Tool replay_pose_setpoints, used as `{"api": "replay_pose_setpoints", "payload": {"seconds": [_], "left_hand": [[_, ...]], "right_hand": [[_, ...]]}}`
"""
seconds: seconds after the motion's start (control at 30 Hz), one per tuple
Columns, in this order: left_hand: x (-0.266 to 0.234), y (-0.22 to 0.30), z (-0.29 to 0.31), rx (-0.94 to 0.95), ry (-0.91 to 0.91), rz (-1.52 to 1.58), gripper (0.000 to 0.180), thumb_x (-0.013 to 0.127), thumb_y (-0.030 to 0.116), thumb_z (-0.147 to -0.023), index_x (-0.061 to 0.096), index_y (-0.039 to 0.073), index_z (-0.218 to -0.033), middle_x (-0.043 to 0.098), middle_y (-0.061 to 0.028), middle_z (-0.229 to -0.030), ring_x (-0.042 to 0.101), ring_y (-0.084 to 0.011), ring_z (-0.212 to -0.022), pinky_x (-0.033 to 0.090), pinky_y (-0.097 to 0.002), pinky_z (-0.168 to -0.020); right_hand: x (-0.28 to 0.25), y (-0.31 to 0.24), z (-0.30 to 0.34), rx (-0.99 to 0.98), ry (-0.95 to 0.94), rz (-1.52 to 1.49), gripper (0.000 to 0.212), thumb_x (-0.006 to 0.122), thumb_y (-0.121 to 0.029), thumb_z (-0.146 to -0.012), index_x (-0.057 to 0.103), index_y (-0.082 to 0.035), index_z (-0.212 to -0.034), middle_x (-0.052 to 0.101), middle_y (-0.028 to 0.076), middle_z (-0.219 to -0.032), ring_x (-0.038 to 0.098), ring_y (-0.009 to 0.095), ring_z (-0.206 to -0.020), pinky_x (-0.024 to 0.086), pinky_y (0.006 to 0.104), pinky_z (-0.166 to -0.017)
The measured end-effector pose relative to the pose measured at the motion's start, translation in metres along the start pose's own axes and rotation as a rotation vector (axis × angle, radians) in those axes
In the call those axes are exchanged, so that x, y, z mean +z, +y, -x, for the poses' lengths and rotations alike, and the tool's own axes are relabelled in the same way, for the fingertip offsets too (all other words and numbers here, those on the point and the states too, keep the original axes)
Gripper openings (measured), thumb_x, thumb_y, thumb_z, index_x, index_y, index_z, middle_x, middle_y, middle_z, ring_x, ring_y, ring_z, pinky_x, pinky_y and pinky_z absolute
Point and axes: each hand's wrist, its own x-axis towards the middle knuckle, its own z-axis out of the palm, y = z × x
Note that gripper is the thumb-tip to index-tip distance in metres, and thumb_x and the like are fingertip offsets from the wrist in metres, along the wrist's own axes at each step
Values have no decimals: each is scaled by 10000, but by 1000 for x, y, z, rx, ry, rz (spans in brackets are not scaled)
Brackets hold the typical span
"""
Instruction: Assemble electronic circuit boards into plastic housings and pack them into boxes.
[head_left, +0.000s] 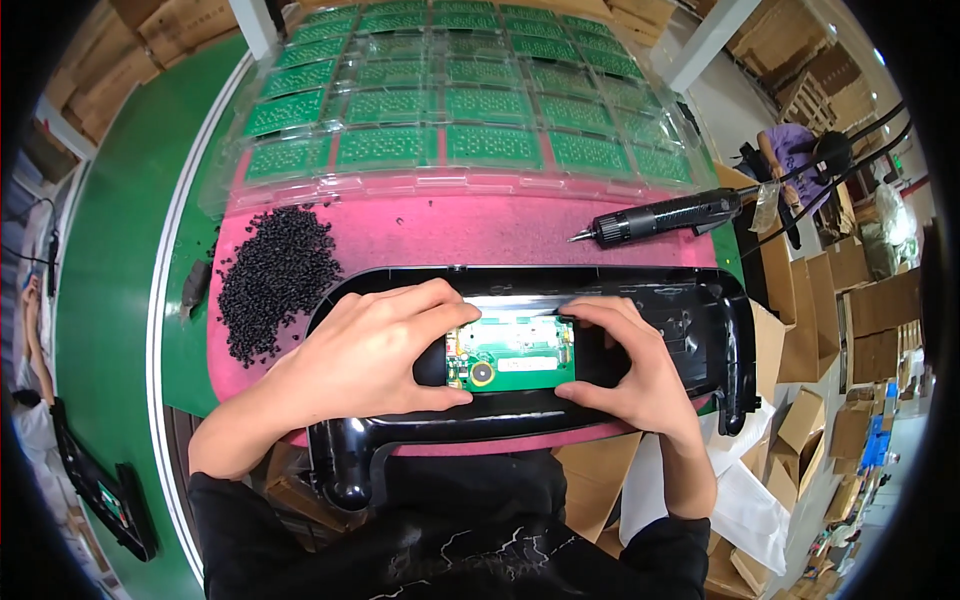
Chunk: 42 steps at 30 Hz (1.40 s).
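- Centrally, a small green circuit board [515,352] is seated in a recess of a long black plastic housing [690,300], which lies across a pink foam mat [450,230] on the near part of the bench
- The left hand [365,355] is curled around the left end of the circuit board; its thumb is pressed along the near left edge and its fingers are laid over the far left corner, so the board is pinched rather than lifted
- The right hand [625,365] is clasped on the right end of the same board, with the index finger bent over the far edge and the thumb set against the near right corner
- A round silver part is seen at the near left of the board, between the two thumbs
- A heap of small black pellets [275,275] is spread on the mat to the left of the housing, near the left hand but apart from it
- A black electric screwdriver [660,217] is laid on the mat to the far right, its tip pointed left, well apart from both hands
- Clear plastic trays [330,185] filled with rows of green boards are ranged along the far side of the bench
- Cardboard boxes [850,320] are stacked at the right, beyond the bench edge
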Motion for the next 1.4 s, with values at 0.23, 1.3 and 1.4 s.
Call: {"api": "replay_pose_setpoints", "payload": {"seconds": [0.23,1.3,1.4], "left_hand": [[1,4,-2,-66,-43,-110,631,853,256,-638,607,43,-1179,566,-58,-1090,653,-249,-899,520,-345,-622],[12,-6,9,89,-42,-272,621,764,344,-773,529,-47,-1195,496,-98,-1087,591,-224,-953,557,-341,-607],[15,-5,10,100,8,-268,595,790,333,-733,557,-55,-1120,515,-116,-1080,597,-239,-954,566,-340,-627]], "right_hand": [[5,-1,-1,-43,1,96,670,834,-96,-616,589,-29,-1236,546,116,-1249,525,301,-1135,422,374,-965],[13,-14,-1,26,11,175,678,809,-41,-603,576,22,-1236,524,142,-1243,514,314,-1125,422,376,-988],[14,-14,-1,-18,13,212,689,807,-37,-607,566,26,-1250,521,142,-1240,512,313,-1132,421,374,-992]]}}
